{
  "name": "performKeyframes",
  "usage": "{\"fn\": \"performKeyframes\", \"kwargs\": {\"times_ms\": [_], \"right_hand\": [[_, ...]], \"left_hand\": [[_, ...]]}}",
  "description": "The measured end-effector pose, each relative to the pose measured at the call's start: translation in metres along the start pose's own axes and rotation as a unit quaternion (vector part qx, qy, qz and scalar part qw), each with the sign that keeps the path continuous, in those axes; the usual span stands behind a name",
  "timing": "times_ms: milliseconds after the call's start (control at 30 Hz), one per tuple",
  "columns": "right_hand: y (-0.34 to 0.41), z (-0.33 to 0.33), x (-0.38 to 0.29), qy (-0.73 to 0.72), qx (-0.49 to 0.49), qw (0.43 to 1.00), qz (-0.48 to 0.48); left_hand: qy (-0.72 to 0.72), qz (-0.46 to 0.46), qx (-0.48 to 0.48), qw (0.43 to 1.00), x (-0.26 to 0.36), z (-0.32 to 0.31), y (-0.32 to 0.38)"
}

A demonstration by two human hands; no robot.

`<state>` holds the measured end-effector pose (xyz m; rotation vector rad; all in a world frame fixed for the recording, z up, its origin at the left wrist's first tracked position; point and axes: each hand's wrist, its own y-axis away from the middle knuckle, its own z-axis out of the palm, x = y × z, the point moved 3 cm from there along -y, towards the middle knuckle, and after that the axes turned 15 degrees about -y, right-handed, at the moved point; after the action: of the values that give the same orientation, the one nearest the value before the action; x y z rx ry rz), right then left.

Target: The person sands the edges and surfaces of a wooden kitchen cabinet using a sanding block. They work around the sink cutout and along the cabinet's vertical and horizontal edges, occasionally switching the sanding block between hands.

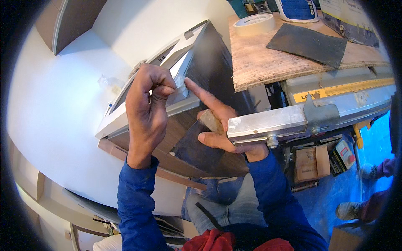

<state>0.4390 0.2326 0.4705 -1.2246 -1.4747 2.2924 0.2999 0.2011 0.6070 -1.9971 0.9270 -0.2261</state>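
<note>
My left hand [147, 106] is raised over the white-edged face of a dark wood-grain cabinet [216, 56]. Its fingers are curled, with the thumb pressed against the index finger; no object shows between them. My right hand [224, 125] grips a dark flat blade [201, 146] with a beige block or lump [212, 120] at its upper end. The right index finger points out, close to a folded white strip [180, 83] at the cabinet's edge. A metal rail [267, 125] hides part of the right hand.
At right, a plywood board [257, 59] bears a masking tape roll [254, 23], a dark sheet [307, 44] and a tub [296, 11]. Below it is a machine with a yellow scale [358, 87]. A cardboard box [306, 164] stands lower. Another person's shoe [348, 210] shows at far right.
</note>
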Motion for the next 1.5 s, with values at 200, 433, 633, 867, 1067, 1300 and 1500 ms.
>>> {"fn": "performKeyframes", "kwargs": {"times_ms": [200,433,633,867,1067,1300,1500], "right_hand": [[0.000,0.002,0.003,0.035,-0.020,0.997,0.069],[-0.001,0.011,-0.006,-0.028,-0.022,0.998,0.052],[-0.001,0.013,-0.009,-0.035,-0.023,0.997,0.059],[-0.002,0.013,-0.009,-0.056,-0.030,0.997,0.048],[0.000,0.006,-0.005,-0.079,-0.033,0.994,0.073],[-0.001,0.000,0.000,-0.087,-0.051,0.994,0.052],[0.000,0.001,0.002,-0.014,-0.052,0.998,0.014]], "left_hand": [[-0.008,-0.023,-0.018,1.000,0.003,-0.004,0.004],[0.100,-0.061,-0.001,0.993,0.010,-0.027,0.020],[0.130,-0.189,-0.035,0.973,0.008,-0.055,0.060],[-0.089,-0.232,0.072,0.966,0.005,-0.071,0.076],[-0.267,-0.017,-0.015,0.963,0.028,-0.038,0.029],[-0.073,-0.071,-0.213,0.972,0.009,-0.026,-0.021],[-0.040,-0.049,-0.289,0.955,-0.006,-0.029,-0.044]]}}
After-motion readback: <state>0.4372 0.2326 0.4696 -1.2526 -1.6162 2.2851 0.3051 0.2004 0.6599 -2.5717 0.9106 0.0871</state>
